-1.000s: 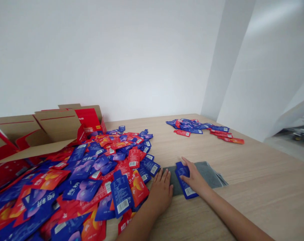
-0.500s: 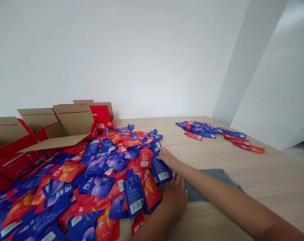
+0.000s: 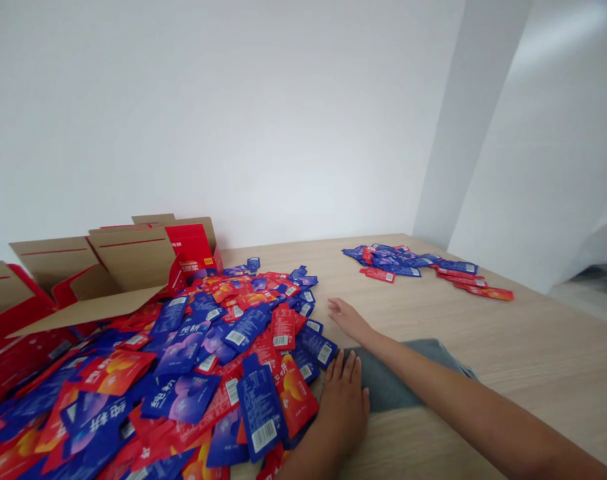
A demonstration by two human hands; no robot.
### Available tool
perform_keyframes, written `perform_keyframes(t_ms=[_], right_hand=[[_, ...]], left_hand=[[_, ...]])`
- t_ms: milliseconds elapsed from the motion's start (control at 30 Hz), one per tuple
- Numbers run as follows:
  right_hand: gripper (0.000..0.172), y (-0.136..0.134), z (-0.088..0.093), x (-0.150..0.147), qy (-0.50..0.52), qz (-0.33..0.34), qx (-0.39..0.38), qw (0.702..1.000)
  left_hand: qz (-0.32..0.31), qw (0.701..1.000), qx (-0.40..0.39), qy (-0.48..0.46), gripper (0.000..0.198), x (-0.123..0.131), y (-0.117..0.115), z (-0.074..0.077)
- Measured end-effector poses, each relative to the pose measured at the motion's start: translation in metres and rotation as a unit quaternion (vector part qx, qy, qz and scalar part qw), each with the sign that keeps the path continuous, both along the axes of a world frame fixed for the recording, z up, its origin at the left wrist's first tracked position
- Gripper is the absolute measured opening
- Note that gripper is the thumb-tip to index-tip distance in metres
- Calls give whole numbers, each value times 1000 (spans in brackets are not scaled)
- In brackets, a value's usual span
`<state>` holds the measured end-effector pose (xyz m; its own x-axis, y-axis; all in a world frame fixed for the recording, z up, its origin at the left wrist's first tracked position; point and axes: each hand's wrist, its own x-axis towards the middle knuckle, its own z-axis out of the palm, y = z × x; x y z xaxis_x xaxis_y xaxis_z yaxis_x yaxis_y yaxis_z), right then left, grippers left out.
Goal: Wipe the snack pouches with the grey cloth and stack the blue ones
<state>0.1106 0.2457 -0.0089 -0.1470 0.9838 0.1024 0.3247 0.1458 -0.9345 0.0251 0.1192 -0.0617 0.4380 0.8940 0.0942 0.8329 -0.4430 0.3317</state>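
My left hand (image 3: 344, 399) lies flat and open on the gray pad (image 3: 379, 390). My right hand (image 3: 347, 318) rests open on the surface (image 3: 493, 347), holding nothing. The packet pile (image 3: 223, 340) is at its 9 o'clock.

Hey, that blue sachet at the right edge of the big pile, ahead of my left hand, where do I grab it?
Probably the blue sachet is best pinched at its barcode end, coming from the bare table on its right: it lies flat, that end is free, and other packets crowd its left.
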Motion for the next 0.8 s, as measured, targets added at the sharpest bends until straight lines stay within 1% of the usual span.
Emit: perform_keyframes(t_ms=[100,133,167,200,233,300,367,467,633,733,800], right_hand=[[44,-38,-24,58,-48,-20,56,997],[43,-53,-31,74,-113,-11,120,986],[43,-68,-38,89,-172,-3,171,970],[43,-82,-44,102,-226,4,203,953],[44,-95,-50,112,-280,2,222,934],[44,-116,-57,127,-368,-18,224,902],[43,-128,-59,134,-424,-37,214,879],[41,-134,-54,135,-454,-43,211,865],[40,-138,-43,132,-461,-31,201,864],[41,-148,-43,135,-455,-20,198,868],[42,-157,-45,141,-447,-13,203,871]], left_hand=[[-2,1000,11,19,53,0,1,1],[-4,1000,15,24,53,0,1,2],[-5,999,19,28,52,0,2,3],[-5,999,22,33,52,0,1,4],[-4,999,25,38,52,0,1,5],[-1,998,31,49,51,0,1,7],[0,997,36,63,50,1,0,10],[-3,995,41,94,48,5,-4,19],[-18,990,28,139,43,12,-14,43],[-30,988,19,147,39,14,-20,54],[-38,987,13,153,39,12,-21,57]])
